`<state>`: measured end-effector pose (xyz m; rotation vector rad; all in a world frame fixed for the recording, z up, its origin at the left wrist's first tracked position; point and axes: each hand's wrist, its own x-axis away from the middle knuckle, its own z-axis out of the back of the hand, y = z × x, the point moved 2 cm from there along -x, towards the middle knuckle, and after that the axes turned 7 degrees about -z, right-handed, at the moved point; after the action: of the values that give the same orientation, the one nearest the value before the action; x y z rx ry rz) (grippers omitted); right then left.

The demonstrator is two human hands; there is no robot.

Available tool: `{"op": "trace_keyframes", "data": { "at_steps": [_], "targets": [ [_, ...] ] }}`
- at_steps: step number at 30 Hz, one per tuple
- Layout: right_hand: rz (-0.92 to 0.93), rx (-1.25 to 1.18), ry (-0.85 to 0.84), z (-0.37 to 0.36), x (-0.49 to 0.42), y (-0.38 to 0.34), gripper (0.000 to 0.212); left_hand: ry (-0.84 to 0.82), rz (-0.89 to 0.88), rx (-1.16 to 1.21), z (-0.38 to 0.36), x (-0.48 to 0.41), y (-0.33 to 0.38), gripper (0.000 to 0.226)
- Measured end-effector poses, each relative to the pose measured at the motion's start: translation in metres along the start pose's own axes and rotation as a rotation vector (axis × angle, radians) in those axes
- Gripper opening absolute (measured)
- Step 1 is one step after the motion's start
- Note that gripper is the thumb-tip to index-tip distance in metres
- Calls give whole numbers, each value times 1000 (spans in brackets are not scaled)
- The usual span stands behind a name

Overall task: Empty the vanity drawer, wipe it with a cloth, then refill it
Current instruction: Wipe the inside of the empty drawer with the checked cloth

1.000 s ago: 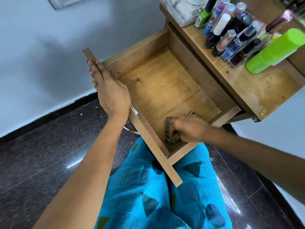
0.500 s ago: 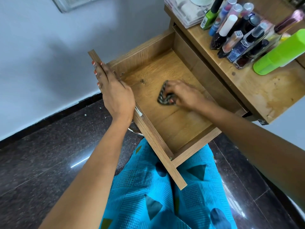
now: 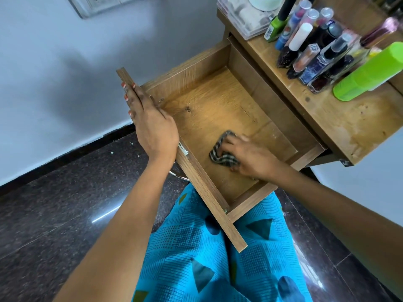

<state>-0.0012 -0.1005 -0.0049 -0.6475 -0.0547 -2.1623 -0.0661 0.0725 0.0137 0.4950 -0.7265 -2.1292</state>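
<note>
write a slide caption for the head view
Right hand presses a checked cloth on the floor of the empty drawer while the left hand rests on its front panel.

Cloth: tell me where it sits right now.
Head view, centre-right: the cloth lies on the drawer floor, in the half nearest the person, gripped under the right hand.

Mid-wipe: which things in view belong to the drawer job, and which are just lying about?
Job: drawer; checked cloth; right hand holding it; left hand on the drawer front; bottles on the vanity top, probably its contents.
Lying about: clear box; wall socket.
</note>
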Motion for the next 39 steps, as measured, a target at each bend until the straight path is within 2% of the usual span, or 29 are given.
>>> {"op": "trace_keyframes", "data": {
  "at_steps": [4, 13, 17, 23, 29, 32, 35, 39],
  "targets": [
    [-29, -1, 73, -2, -2, -1, 50, -4, 6, -1, 0, -1, 0, 51],
    [-277, -126, 320, 26, -101, 30, 52, -15, 9, -5, 1, 0, -1, 54],
    [-345, -14, 315, 25, -110, 30, 59, -16, 1, -12, 2, 1, 0, 56],
    [-469, 85, 266, 15, -70, 29, 62, -20, 0, -11, 2, 0, 0, 54],
    [-707, 68, 138, -9, -10, 26, 68, -17, -1, -2, 2, 0, -1, 52],
    [-800, 5, 93, -11, 5, 30, 55, -14, 2, 7, 2, 1, -1, 51],
    [-773, -34, 66, -4, 5, 34, 38, -3, 5, 24, 0, 0, -1, 51],
    [-760, -53, 109, 2, -8, 27, 37, 1, 9, 31, -2, -1, -1, 51]
  ]
}}
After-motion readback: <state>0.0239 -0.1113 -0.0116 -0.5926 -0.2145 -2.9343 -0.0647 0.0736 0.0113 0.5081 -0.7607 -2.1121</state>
